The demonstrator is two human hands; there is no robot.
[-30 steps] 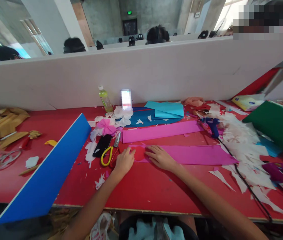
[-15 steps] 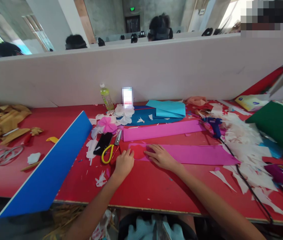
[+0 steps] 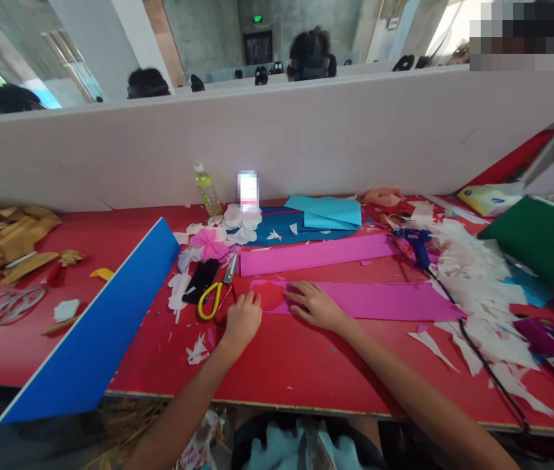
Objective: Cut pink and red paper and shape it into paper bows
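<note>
A long magenta strip lies flat on the red table, with a red rounded shape at its left end. Over the strip, just right of that shape, my right hand rests palm down with fingers spread. My left hand is at the strip's left end, its fingers bent together near the edge; what they hold, if anything, is hidden. Yellow-handled scissors lie just left of my left hand, beside a black item. A second pink strip is stretched out behind the first.
A blue board stands slanted at left. Behind are a bottle, a lit screen, and turquoise sheets. At right are a blue glue gun with a cord, pale scraps and a green board.
The view has shifted very slightly. Both hands stay in nearly the same place on the strip, and nothing else has visibly moved.
</note>
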